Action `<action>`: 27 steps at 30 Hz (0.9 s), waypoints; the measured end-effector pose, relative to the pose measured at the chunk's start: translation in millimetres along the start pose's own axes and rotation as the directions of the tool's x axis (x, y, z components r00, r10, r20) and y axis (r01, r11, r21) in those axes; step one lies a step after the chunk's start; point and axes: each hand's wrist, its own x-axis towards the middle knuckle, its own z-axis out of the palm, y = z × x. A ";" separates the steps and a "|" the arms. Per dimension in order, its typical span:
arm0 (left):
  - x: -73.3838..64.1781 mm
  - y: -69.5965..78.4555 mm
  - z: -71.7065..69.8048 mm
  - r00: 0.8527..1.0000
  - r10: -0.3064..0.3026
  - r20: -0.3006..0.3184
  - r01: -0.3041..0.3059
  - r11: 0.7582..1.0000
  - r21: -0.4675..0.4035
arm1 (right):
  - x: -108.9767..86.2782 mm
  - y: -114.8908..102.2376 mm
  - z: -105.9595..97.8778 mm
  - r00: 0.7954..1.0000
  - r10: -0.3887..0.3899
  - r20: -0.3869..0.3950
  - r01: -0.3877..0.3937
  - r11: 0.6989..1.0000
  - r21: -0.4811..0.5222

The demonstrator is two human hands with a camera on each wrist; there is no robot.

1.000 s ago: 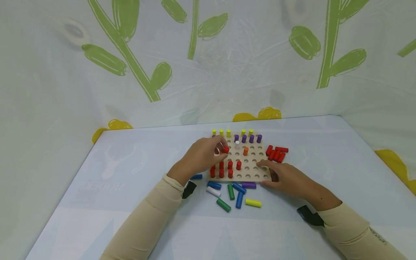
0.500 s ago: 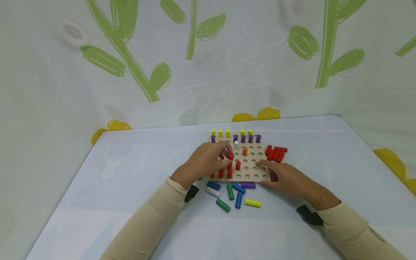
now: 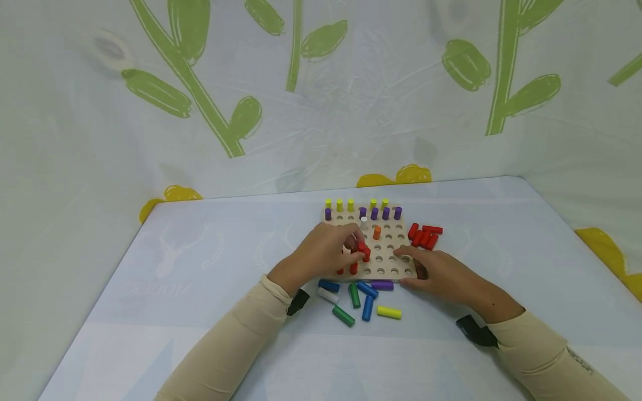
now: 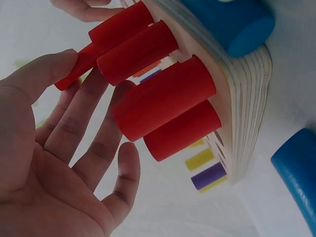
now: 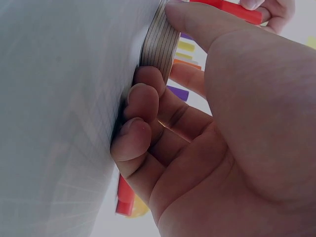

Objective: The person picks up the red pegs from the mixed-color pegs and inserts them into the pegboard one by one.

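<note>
Between the left hand's (image 3: 326, 252) thumb and fingertips is a red peg (image 4: 79, 68), pinched over the wooden pegboard (image 3: 387, 265) close to a standing red peg (image 3: 367, 255). Several red pegs stand in the board's near-left holes, partly behind that hand in the head view; the left wrist view shows them close beside its fingers. At the near-right corner the right hand (image 3: 443, 278) grips the board, its thumb at the front edge and index finger on top. Its other fingers curl against the layered side edge (image 5: 160, 44).
Yellow pegs (image 3: 350, 205) and purple pegs (image 3: 374, 213) stand in the far rows, with a white peg (image 3: 364, 223) and an orange peg (image 3: 377, 233) nearer. Loose red pegs (image 3: 425, 238) lie right of the board. Loose blue, green (image 3: 343, 316), white, purple and yellow pegs (image 3: 389, 312) lie in front.
The left hand has carried the red peg rightward and nearer over the board, down beside the standing red pegs. The right hand keeps its place at the corner.
</note>
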 end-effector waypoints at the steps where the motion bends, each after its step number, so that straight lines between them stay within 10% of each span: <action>1: 0.3 0.1 0.6 1.000 0.004 0.001 -0.004 1.000 0.009 | 0.0 -0.2 0.1 1.000 0.003 0.000 -0.003 1.000 0.000; 27: 3.0 -1.7 16.1 0.995 0.089 0.046 -0.089 0.996 0.007 | -0.3 3.3 2.7 1.000 -0.014 -0.015 0.014 1.000 -0.007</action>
